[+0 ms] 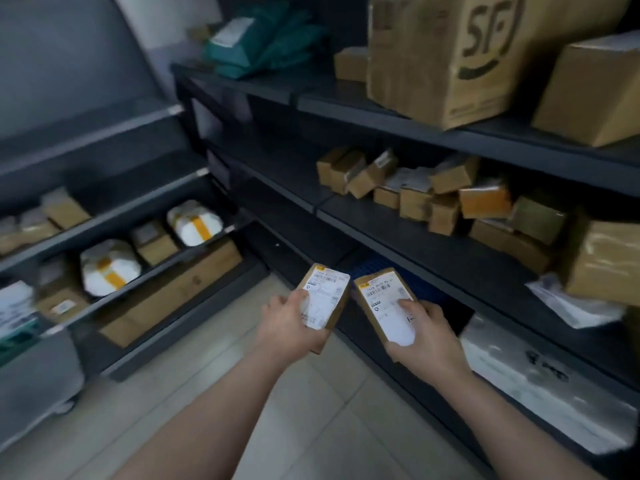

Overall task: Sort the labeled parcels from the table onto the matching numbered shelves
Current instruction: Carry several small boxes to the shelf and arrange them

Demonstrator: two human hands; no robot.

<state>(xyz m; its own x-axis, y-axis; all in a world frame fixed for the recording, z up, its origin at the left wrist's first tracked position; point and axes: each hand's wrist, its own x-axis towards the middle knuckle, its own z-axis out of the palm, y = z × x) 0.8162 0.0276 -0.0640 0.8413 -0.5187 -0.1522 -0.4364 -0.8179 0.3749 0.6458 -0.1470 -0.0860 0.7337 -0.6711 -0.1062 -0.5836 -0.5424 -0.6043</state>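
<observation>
I hold two small brown cardboard parcels side by side over the tiled floor, each with a white shipping label facing up. My left hand [289, 322] grips the left parcel [327, 294] from below, thumb on its label. The right parcel [386, 301] sits in my right hand [427, 339], whose thumb presses on the label. The printed text on both labels is too blurred to read. Both parcels hover in front of the lower levels of a dark metal shelf unit [415, 233].
The dark shelves on the right carry several small brown boxes [412, 188], a big SF carton [446, 53] and green mailers [263, 39]. A second rack [114, 216] on the left holds white wrapped bundles and boxes. Pale tiled floor [311, 410] runs between them.
</observation>
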